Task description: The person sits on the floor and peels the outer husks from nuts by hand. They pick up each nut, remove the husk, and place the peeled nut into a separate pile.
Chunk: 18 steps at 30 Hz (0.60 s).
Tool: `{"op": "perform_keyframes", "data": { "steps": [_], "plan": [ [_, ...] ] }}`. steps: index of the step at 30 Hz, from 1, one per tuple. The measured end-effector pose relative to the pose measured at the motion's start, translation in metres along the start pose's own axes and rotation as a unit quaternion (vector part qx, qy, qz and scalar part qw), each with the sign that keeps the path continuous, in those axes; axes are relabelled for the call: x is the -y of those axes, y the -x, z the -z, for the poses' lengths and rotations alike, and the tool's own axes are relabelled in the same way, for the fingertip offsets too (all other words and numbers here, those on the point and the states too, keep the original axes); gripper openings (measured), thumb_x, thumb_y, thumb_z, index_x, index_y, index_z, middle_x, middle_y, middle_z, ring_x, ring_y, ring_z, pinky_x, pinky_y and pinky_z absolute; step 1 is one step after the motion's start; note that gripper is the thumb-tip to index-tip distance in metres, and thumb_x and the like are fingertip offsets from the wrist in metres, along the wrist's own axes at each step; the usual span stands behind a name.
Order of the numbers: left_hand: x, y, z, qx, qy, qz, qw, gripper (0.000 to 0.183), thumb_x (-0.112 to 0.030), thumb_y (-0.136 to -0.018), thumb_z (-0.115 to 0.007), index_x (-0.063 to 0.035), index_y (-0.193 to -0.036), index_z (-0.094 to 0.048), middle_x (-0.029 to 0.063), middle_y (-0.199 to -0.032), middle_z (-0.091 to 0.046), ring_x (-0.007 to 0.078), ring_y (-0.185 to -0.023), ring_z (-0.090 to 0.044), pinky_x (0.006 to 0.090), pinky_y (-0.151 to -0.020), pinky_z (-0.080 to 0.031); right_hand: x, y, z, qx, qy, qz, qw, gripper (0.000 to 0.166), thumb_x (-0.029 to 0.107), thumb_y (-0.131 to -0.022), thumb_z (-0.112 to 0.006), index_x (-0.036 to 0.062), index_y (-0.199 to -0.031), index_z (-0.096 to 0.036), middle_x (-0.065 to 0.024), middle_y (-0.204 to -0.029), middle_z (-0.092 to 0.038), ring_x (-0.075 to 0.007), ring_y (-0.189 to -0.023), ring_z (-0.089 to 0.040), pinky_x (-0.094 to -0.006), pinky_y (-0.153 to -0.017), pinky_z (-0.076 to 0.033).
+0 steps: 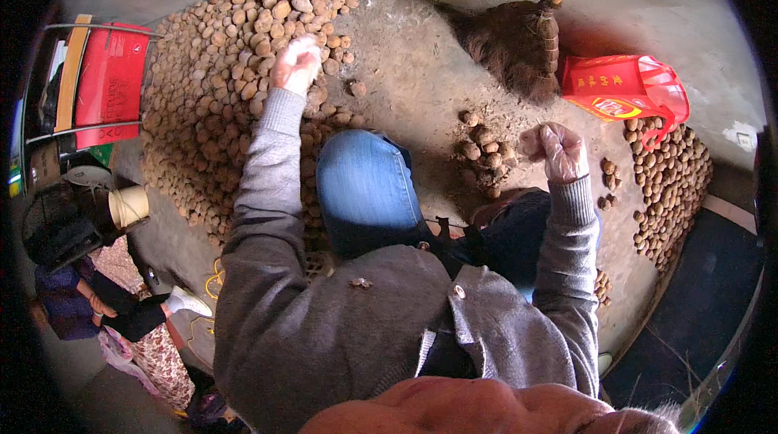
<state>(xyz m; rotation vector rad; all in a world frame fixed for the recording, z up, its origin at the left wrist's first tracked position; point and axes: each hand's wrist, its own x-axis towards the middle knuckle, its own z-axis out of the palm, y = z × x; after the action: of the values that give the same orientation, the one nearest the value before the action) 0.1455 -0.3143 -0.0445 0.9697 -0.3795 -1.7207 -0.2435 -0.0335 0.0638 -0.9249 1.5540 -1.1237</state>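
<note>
My left hand [298, 63] is over the upper part of a large heap of round brown tubers [213, 99], its fingers bent. Glare washes it out, and I cannot make out whether anything is in it. My right hand [556, 148], in a thin clear plastic glove, has its fingers curled in the air. Whether it holds something is hidden by the fingers. Just left of it, a small group of tubers [486, 151] lies among crumbs of soil. One single tuber [357, 89] rests apart on the concrete floor between my hands.
A fibre broom [510, 48] with a wooden handle leans at the wall. Beside it lies a red bag [608, 81], near a second tuber heap [668, 191]. A dark panel [687, 306] is at lower right. Left are a red box [109, 84], a cream bucket [129, 206] and a seated person [109, 312].
</note>
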Motion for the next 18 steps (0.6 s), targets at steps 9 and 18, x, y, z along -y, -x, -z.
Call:
{"op": "perform_keyframes", "data": {
  "steps": [9,18],
  "plan": [
    [0.125,-0.046,0.068,-0.086,-0.739,0.055,0.666,0.062,-0.023,-0.066,-0.076,-0.0036,-0.119,-0.05,0.0159,-0.108,-0.061,0.0248,-0.095,-0.059,0.0353,-0.084,-0.046,-0.03,-0.024,0.011,-0.04,0.033,-0.108,0.993,0.031,0.021,-0.094,-0.043,-0.0029,-0.089,-0.062,-0.0066,-0.07,-0.063,-0.0115,-0.061,-0.056,-0.0239,-0.058,-0.046],
    [0.186,-0.07,0.102,-0.116,-0.822,0.019,0.558,0.072,-0.026,-0.069,-0.071,-0.0104,-0.131,-0.039,0.0222,-0.107,-0.056,0.0331,-0.093,-0.06,0.0417,-0.078,-0.05,-0.03,-0.059,0.001,-0.032,0.045,-0.179,0.982,0.03,0.019,-0.092,-0.045,-0.0062,-0.088,-0.061,-0.0071,-0.068,-0.06,-0.0112,-0.061,-0.054,-0.024,-0.059,-0.045]
  ]
}}
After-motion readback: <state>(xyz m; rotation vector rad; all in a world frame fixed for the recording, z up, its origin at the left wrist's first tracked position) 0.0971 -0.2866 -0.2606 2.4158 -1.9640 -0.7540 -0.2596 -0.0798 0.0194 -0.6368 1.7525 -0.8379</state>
